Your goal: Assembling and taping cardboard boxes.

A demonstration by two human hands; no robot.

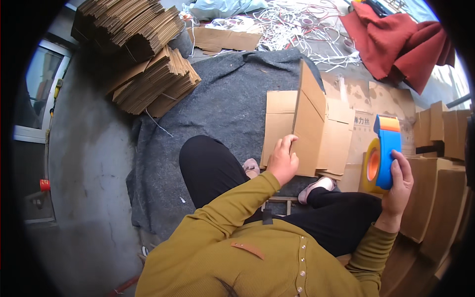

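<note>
My left hand (283,162) pinches the near left edge of a brown cardboard box (310,119), which stands tilted upright between my feet, folded flat or partly so. Under and behind it lie more flat cardboard pieces (280,111). On the right, my right hand (399,185) is closed round a blue tape dispenser (390,153) with an orange top end. A roll of yellowish tape (372,166) with an orange core sits in the dispenser. The dispenser is held apart from the box. Some of the right fingers are hidden behind it.
Bundled stacks of flattened cartons (157,81) stand at the far left. A dark grey blanket (208,106) covers the floor. Tangled white strapping (292,29) and a red cloth (396,42) lie at the back. Brown boxes (420,198) crowd the right side.
</note>
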